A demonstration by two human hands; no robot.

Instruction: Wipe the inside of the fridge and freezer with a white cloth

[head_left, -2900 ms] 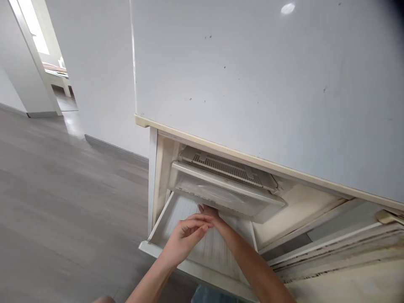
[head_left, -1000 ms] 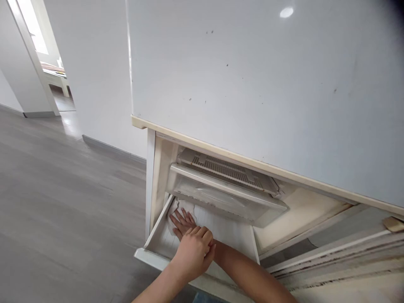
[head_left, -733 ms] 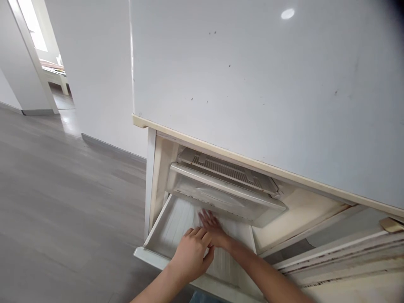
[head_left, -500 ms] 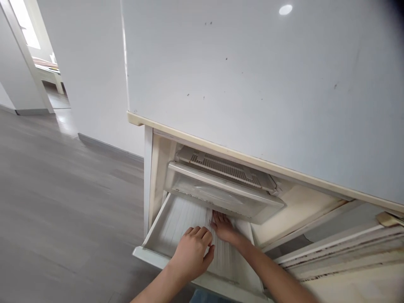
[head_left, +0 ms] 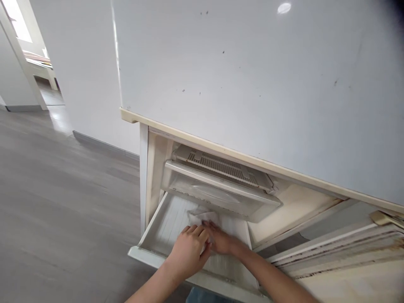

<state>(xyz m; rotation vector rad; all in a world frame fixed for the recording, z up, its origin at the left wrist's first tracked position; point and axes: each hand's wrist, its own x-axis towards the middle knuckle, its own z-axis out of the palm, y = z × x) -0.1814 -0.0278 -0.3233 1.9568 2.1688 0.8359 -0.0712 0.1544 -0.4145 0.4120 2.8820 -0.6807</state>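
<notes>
A white ribbed freezer drawer (head_left: 148, 235) is pulled out at the bottom of a refrigerator. My right hand (head_left: 222, 243) reaches into it and presses a crumpled white cloth (head_left: 202, 217) against the drawer floor; its fingertips are partly hidden behind my left hand. My left hand (head_left: 188, 255) rests inside the drawer just left of the right one, with its fingers curled and nothing visible in them. Directly above the hands sits a clear plastic drawer (head_left: 221, 197), pushed in.
The large grey refrigerator door (head_left: 252, 75) fills the upper view. The open lower door (head_left: 347, 252), with a stained seal, lies to the right. Grey wood-look floor (head_left: 63, 189) spreads left, toward a white wall and a doorway (head_left: 28, 63).
My right hand has swept the cloth across the drawer floor, from the left side to the right and back to the middle. The left hand has stayed put. The view has shifted slightly.
</notes>
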